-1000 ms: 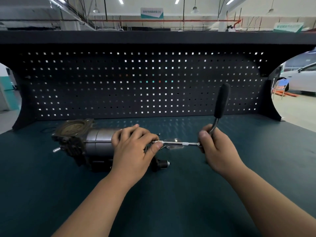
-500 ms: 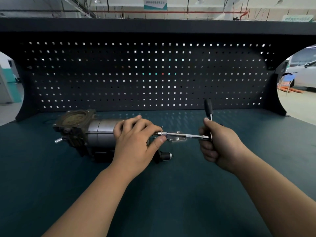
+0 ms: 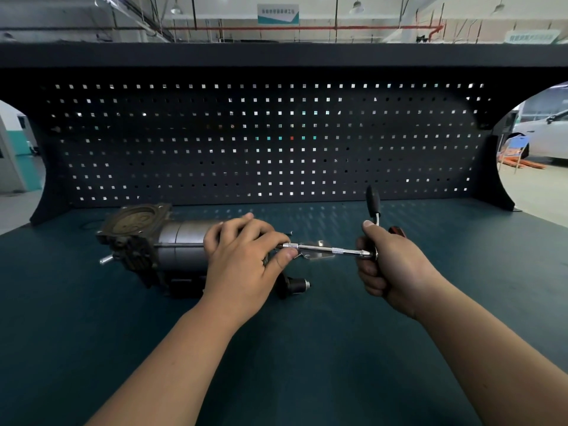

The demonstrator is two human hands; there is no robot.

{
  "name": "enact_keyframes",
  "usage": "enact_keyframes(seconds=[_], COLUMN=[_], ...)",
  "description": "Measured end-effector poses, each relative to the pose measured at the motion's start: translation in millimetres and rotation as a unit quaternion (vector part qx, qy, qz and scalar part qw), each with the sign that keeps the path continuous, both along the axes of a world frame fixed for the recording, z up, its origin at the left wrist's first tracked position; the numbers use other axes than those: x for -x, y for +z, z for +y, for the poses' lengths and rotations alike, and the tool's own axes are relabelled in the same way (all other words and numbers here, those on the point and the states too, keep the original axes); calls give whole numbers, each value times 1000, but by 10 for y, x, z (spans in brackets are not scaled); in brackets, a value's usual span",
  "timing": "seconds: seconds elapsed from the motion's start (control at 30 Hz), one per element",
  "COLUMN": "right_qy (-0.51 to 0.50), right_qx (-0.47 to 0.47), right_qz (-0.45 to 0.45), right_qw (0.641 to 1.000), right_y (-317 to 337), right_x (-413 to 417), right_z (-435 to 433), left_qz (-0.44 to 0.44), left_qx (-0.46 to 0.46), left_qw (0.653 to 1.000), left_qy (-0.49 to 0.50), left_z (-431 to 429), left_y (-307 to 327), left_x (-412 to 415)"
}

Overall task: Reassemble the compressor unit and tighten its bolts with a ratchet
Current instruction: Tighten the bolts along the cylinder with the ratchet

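From the head view, a grey, cylindrical metal compressor unit point(image 3: 172, 250) with a brownish square flanged head lies on its side on the left-centre of the dark teal bench top point(image 3: 276, 364), head towards the left, a short silver pin sticking out at its lower left; the left hand point(image 3: 242, 259) lies over the right end of the cylinder, fingers curled, thumb and forefinger pinching the near tip of a slim chrome extension bar point(image 3: 333, 250) that runs level to the right; the right hand point(image 3: 390, 272) is closed in a fist round the head end of a ratchet point(image 3: 372, 204), whose black rubber grip rises upright above the fist; the bar meets the ratchet at the fist; the bolt under the left fingers is hidden; a small flat shiny metal plate point(image 3: 318, 257) lies on the bench just under the bar; a short black cylindrical stub point(image 3: 296, 285) juts out below the left thumb; a red-handled tool point(image 3: 396, 231) peeps out behind the right hand; a thin dark ring point(image 3: 92, 225) lies beside the compressor's head; a black perforated pegboard point(image 3: 276, 142) stands behind the bench; a white car point(image 3: 547, 139) stands beyond at far right.
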State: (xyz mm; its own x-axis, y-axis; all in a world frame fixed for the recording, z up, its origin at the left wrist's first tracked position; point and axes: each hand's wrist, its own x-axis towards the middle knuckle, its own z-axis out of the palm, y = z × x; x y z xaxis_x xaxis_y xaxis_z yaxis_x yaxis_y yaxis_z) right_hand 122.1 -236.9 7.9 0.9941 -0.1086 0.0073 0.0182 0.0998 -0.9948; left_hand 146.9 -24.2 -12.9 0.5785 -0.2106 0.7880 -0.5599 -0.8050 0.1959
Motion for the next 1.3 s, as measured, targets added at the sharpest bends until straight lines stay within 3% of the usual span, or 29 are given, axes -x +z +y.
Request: enact_keyframes(seconds=[0.1, 0.2, 0.27, 0.37, 0.47, 0.57, 0.67, 0.77, 0.97, 1.17, 1.3], right_qy=[-66, -128, -137, -143, -147, -136, 2, 118, 135, 102, 39], right_qx=[165, 317, 357, 376, 340, 240, 76, 55, -25, -95, -4], right_qz=[-95, -243, -311, -353, -329, -231, -83, 19, 121, 75, -21], right_qw=[979, 908, 870, 845, 869, 933, 994, 991, 983, 987, 999], right_y=[-55, -145, -185, -203, -194, -116, 103, 270, 201, 50, -11], right_x=[0, -5, -12, -41, -42, -100, -204, -282, -326, -301, -260], right_z=[-48, -116, -149, -169, -142, -63, -95, -212, -171, -96, -69], left_qz=[-2, 0, -1, 8, 30, 30, -6, -18, -19, -21, -24], left_qx=[-1, 4, 27, 69, 121, 119, 83, 61, 40, 45, 40], left_qw=[1000, 1000, 999, 997, 992, 992, 996, 998, 999, 999, 999], left_qy=[2, -5, -17, -19, -37, -33, -18, -13, -10, -7, -9], left_z=[-9, -6, 4, 6, -7, -15, -14, -8, -13, -21, -11], left_y=[9, 5, 1, 20, 23, -4, -19, -10, -7, -16, -14], left_x=[2, 10, 15, 24, 29, 15, 4, -24, -32, -43, -43])
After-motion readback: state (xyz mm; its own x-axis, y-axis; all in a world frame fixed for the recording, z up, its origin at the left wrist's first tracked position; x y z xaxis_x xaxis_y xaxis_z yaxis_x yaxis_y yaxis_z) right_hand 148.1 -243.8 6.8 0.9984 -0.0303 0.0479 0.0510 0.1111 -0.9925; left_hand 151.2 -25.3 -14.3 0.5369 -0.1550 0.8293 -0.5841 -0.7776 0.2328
